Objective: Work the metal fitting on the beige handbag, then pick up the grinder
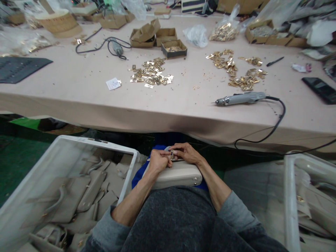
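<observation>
A beige handbag (176, 176) lies on my lap, on blue cloth, just below the table's edge. My left hand (158, 161) and my right hand (187, 152) meet on its top edge. Both are closed in a pinch around a small metal clasp (172, 154) that sits on the bag. My forearms rest along the bag's sides.
A white bin (65, 147) of beige bags stands at my left, another bin (290, 196) at my right. On the pink table (78, 94) lie an electric screwdriver (240, 98) with its cable, piles of gold fittings (151, 74), small cardboard boxes (173, 48) and a phone (319, 89).
</observation>
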